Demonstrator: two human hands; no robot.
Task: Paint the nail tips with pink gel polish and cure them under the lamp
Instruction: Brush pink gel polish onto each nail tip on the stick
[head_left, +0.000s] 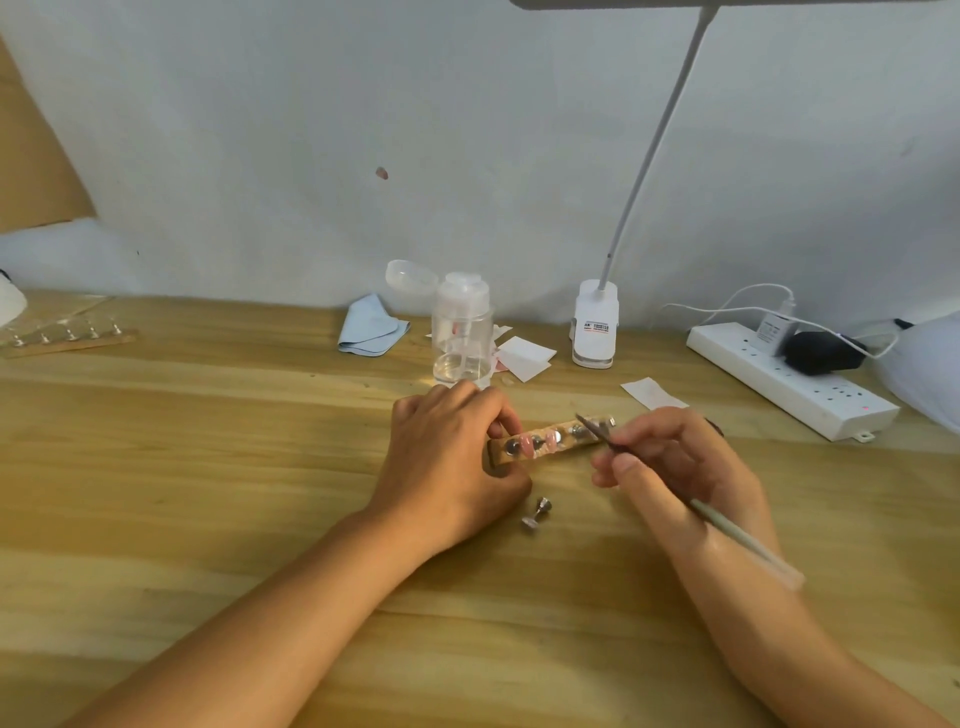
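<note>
1. At centre frame, a person's left hand (447, 457) grips the left end of a wooden strip (571, 443) that lies on the worktop (208, 467), fingers curled over its far edge and thumb at its near edge.
2. The strip carries a row of small metal stands. Two pink nail tips (527, 447) sit just right of the left hand's fingers.
3. The right hand (675, 467), right of centre, pinches a brush (727, 530) with a pale handle. Its dark tip points up and left over the right end of the strip; whether it touches is unclear.
4. One loose metal stand (537, 512) lies on its side just below the strip, between the two hands.
5. Behind the hands, by the wall, stand a clear pump bottle (462, 332), a folded blue cloth (371, 327), white paper squares (524, 356) and a white clip lamp (595, 325), whose arm rises to the top of the frame.
6. A white power strip (789, 379) lies at the right edge, and a second strip of stands (67, 338) rests at far left.
</note>
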